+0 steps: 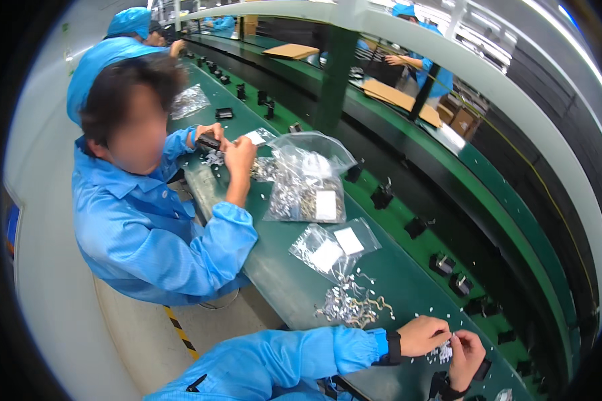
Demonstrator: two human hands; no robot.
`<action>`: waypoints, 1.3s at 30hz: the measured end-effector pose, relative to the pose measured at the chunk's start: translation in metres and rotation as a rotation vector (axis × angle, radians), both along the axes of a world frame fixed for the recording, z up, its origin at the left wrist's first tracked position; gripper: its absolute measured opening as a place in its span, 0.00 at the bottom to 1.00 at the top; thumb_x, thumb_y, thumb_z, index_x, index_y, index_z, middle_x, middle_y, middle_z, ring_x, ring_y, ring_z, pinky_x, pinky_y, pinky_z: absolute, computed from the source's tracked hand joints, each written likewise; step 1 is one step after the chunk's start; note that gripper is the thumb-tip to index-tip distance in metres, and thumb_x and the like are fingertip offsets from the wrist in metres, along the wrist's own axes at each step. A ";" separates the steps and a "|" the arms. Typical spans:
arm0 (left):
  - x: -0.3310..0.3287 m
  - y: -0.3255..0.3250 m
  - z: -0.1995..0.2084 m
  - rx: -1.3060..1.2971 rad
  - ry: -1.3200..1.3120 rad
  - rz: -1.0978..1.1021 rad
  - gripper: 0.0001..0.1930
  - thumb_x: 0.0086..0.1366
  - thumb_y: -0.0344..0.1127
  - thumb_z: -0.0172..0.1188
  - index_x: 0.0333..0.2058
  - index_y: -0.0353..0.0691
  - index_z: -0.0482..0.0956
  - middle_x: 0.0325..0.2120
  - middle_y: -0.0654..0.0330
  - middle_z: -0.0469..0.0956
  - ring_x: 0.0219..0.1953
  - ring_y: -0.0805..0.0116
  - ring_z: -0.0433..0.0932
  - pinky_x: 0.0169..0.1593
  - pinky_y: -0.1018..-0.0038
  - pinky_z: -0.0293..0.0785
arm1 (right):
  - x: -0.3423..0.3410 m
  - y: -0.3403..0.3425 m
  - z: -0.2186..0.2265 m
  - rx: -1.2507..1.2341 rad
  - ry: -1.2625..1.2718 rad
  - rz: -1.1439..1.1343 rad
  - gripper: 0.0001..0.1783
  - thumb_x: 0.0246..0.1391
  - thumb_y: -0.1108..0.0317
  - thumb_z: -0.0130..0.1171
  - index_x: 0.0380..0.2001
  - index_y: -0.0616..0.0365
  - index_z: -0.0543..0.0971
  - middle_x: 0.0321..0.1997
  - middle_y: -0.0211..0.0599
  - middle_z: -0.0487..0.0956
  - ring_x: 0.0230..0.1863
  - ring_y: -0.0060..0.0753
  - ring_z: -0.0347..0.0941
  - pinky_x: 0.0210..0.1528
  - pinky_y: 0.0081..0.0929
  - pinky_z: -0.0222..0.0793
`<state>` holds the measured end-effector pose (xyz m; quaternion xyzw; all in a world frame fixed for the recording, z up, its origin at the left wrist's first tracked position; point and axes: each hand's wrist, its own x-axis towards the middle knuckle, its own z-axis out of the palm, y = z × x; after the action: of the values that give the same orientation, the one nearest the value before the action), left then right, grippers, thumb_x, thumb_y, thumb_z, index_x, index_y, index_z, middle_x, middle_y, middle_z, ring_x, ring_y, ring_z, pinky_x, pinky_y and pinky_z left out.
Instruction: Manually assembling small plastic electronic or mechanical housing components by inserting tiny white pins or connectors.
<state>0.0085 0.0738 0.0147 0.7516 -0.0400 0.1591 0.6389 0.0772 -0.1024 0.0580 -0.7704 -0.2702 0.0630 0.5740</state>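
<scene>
My left hand [422, 336] and my right hand [467, 358] meet at the lower right of the green bench, fingertips pinched close together. Whatever lies between them is too small to make out. Beneath them is a little heap of small white pieces [440, 353], with more white bits scattered around. A black part [482, 369] lies beside my right hand. To the left of my hands is a loose pile of thin silvery and tan strips [352, 305]. Just beyond it lie clear plastic bags with white labels [334, 248].
A large clear bag of small metal parts [306, 188] stands farther up the bench. A co-worker in a blue smock [161, 220] sits at the left, holding a black part [209, 142]. Black parts [441, 263] line the green conveyor [396, 230] on the right; a green post [333, 80] rises behind.
</scene>
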 end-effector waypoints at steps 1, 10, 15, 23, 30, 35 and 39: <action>-0.001 0.000 0.002 0.045 -0.027 0.000 0.11 0.70 0.38 0.59 0.35 0.34 0.80 0.28 0.49 0.80 0.32 0.49 0.81 0.36 0.59 0.75 | 0.000 0.000 0.001 -0.004 -0.004 0.020 0.05 0.58 0.84 0.63 0.38 0.68 0.80 0.36 0.34 0.81 0.37 0.21 0.77 0.41 0.19 0.75; -0.003 0.001 0.013 0.122 0.043 0.025 0.06 0.70 0.30 0.61 0.40 0.34 0.82 0.32 0.54 0.80 0.30 0.65 0.82 0.34 0.71 0.76 | 0.010 -0.001 -0.014 0.023 0.005 0.122 0.05 0.57 0.81 0.66 0.38 0.68 0.83 0.37 0.39 0.84 0.35 0.27 0.83 0.38 0.23 0.80; -0.007 -0.009 0.019 0.105 0.046 -0.011 0.05 0.68 0.26 0.63 0.41 0.32 0.83 0.34 0.54 0.83 0.34 0.65 0.85 0.37 0.72 0.79 | 0.001 -0.012 -0.005 0.054 -0.064 -0.012 0.06 0.55 0.80 0.69 0.37 0.67 0.84 0.39 0.41 0.84 0.36 0.29 0.84 0.38 0.24 0.81; -0.014 -0.011 0.023 0.151 -0.081 0.112 0.05 0.66 0.25 0.65 0.40 0.33 0.85 0.36 0.52 0.85 0.34 0.59 0.85 0.38 0.70 0.81 | -0.008 -0.006 -0.010 -0.011 -0.184 0.018 0.07 0.56 0.79 0.69 0.39 0.65 0.85 0.41 0.40 0.85 0.36 0.29 0.82 0.37 0.24 0.78; -0.007 -0.016 0.018 0.165 -0.125 0.136 0.07 0.65 0.25 0.66 0.41 0.34 0.85 0.37 0.53 0.85 0.34 0.58 0.85 0.37 0.70 0.81 | -0.007 -0.006 -0.009 -0.017 -0.228 -0.055 0.08 0.57 0.79 0.68 0.40 0.65 0.86 0.40 0.44 0.84 0.36 0.32 0.82 0.37 0.25 0.77; -0.018 -0.010 0.016 0.202 -0.148 0.135 0.07 0.64 0.25 0.66 0.41 0.35 0.84 0.39 0.54 0.84 0.37 0.56 0.85 0.39 0.68 0.82 | -0.004 -0.002 -0.005 -0.033 -0.264 0.058 0.07 0.57 0.81 0.66 0.39 0.67 0.85 0.40 0.45 0.84 0.37 0.34 0.82 0.40 0.26 0.77; -0.015 -0.016 0.006 0.309 -0.192 0.083 0.06 0.64 0.30 0.63 0.39 0.38 0.82 0.36 0.56 0.81 0.36 0.53 0.83 0.38 0.64 0.81 | -0.007 -0.010 -0.007 -0.109 -0.321 0.037 0.04 0.55 0.82 0.62 0.35 0.69 0.82 0.37 0.47 0.83 0.36 0.37 0.80 0.40 0.29 0.75</action>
<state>-0.0066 0.0575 0.0211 0.8231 -0.0939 0.2484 0.5020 0.0702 -0.1119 0.0511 -0.7954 -0.3690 -0.0358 0.4795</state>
